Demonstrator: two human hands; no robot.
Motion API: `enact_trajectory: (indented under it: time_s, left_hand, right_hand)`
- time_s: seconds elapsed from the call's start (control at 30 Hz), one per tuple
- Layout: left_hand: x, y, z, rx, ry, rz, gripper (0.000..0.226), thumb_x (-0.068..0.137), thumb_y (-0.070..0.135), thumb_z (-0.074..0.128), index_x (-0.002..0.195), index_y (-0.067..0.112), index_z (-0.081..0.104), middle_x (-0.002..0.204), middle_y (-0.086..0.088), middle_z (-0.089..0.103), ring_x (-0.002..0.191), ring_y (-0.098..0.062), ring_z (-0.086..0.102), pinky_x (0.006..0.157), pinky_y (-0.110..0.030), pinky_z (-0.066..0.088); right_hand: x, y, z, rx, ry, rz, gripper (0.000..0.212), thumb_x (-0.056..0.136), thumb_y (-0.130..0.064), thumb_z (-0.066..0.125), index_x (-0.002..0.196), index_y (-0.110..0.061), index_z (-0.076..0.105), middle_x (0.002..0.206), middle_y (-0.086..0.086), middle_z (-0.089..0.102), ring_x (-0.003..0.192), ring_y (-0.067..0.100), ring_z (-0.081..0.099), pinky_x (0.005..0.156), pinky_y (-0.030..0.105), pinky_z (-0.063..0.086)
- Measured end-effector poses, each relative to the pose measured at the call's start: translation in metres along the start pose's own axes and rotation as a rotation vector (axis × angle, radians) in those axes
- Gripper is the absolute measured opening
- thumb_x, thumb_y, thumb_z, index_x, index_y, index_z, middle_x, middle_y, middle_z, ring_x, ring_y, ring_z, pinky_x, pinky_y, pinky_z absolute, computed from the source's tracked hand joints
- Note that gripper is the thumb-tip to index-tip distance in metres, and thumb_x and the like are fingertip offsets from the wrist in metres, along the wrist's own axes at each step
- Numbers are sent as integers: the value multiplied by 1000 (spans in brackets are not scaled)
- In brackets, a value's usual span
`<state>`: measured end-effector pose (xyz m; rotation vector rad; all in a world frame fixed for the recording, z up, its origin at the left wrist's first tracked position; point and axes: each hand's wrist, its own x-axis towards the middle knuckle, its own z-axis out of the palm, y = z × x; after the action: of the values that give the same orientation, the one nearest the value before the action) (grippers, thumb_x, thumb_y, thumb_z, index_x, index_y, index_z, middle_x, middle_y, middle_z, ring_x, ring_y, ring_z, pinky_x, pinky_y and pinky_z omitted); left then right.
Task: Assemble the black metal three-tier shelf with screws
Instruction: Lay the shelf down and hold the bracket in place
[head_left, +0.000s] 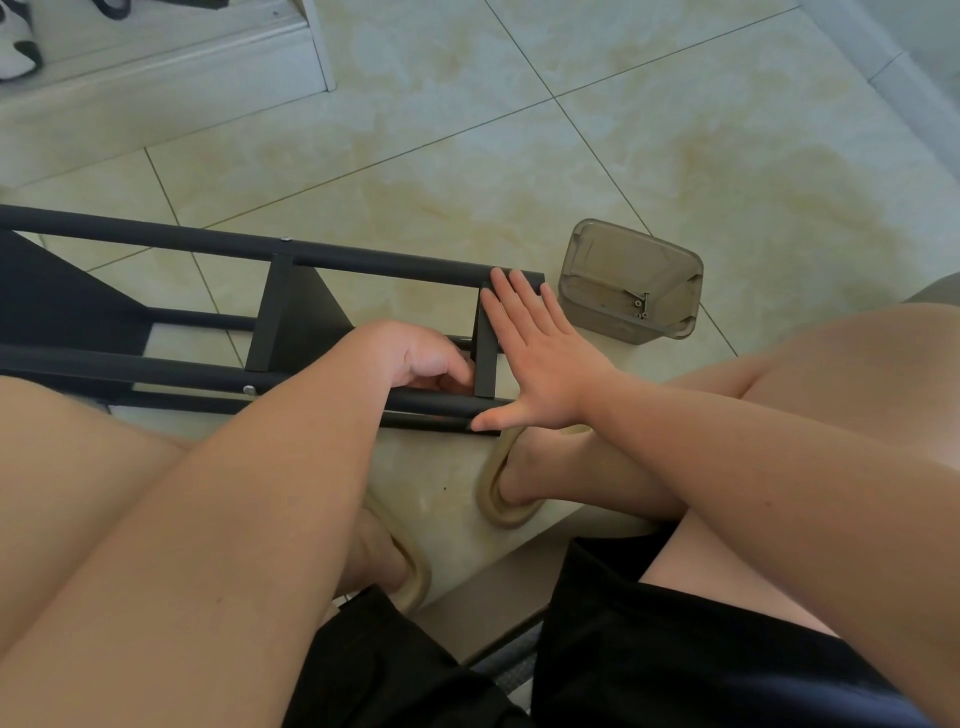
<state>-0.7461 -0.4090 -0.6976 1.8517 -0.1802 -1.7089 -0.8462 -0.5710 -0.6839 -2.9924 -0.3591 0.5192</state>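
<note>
Two screws (283, 239) were fitted in the shelf (291, 322) at 9 o'clock; its end tier (485, 358), seemingly unfixed, was pressed by the released right hand (540, 358); the grip of the left hand (421, 358) could not be told

Shelf frame (363, 260) black; floor tiles (675, 130) cream, yellow-veined; plastic box (631, 280) smoky grey-brown; slippers (498, 499) beige; shorts (675, 649) black.

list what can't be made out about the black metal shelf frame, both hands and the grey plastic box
- Head view, left hand: fingertips curl behind the end panel; whatever they hold is hidden.
- Right hand lies flat over the panel's far joint, covering it.
- Black metal shelf frame: cut off by the left edge.
- Screws in the translucent grey plastic box: too small to count.
</note>
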Motion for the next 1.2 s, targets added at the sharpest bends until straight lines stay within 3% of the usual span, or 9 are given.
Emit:
enact_trajectory:
  time_s: [0.13, 0.43, 0.6, 0.7, 0.77, 0.83, 0.9, 1.1, 1.2]
  left_hand:
    - [0, -3, -3, -47, -76, -20, 21, 94, 6, 56, 105, 10, 74, 109, -14, 70, 101, -27, 63, 101, -38, 46]
    - [0, -1, 2, -11, -9, 6, 16, 94, 7, 59, 105, 9, 70, 88, -6, 69, 81, -19, 62, 73, -26, 49]
    - [0, -3, -1, -65, -44, -19, 19, 92, 3, 57, 95, 9, 74, 103, -15, 69, 99, -29, 62, 101, -40, 47]
    - [-1, -4, -1, -82, -64, -43, 23, 92, 10, 59, 109, 3, 72, 108, -18, 67, 100, -28, 61, 107, -43, 44]
    - [0, -4, -2, -56, -48, -35, 30, 92, 14, 62, 117, 0, 69, 107, -18, 69, 97, -27, 62, 100, -40, 48]
    - [0, -3, 1, -16, -11, -8, 22, 93, 11, 61, 111, 3, 70, 90, -9, 71, 84, -21, 64, 78, -29, 53]
    - [-1, 0, 2, -3, 17, 15, 16, 93, 6, 60, 104, 7, 71, 78, -3, 70, 74, -17, 64, 67, -24, 50]
    - [-2, -2, 1, -71, -13, 20, 20, 91, -1, 57, 93, 9, 74, 87, -9, 70, 79, -22, 64, 75, -29, 51]
    - [-2, -3, -1, -82, -51, -16, 17, 90, 6, 60, 88, 9, 76, 96, -13, 69, 93, -28, 62, 94, -39, 50]
  right_hand:
    - [0, 0, 0, 3, 9, -2, 140, 65, -101, 27, 159, -5, -15, 166, 13, -25, 152, 29, -28, 123, 47, -17]
    - [-1, 0, 1, 2, 12, -7, 139, 66, -100, 26, 158, -5, -17, 165, 13, -27, 151, 29, -30, 123, 47, -18]
    - [0, 0, 2, -3, 9, -6, 139, 66, -101, 27, 158, -6, -18, 165, 12, -28, 151, 29, -30, 122, 46, -19]
    - [0, 0, 2, -1, 15, -6, 139, 66, -100, 28, 158, -6, -17, 165, 12, -27, 152, 29, -29, 123, 46, -18]
    - [-1, -1, 2, 0, 14, -6, 140, 66, -100, 27, 158, -5, -16, 166, 13, -26, 152, 29, -29, 123, 46, -18]
    - [-1, -1, 2, 0, 13, -7, 140, 66, -100, 27, 159, -5, -15, 166, 13, -25, 152, 29, -28, 123, 47, -18]
    - [-1, 0, 1, -2, 13, -4, 140, 65, -101, 26, 159, -4, -14, 166, 14, -24, 152, 30, -27, 123, 47, -17]
    - [0, -1, 1, 2, 8, -4, 141, 65, -101, 26, 159, -5, -14, 166, 14, -25, 152, 30, -27, 124, 49, -15]
    - [0, -1, 1, 6, 11, -5, 140, 66, -100, 27, 159, -4, -14, 166, 14, -25, 152, 30, -27, 124, 49, -15]
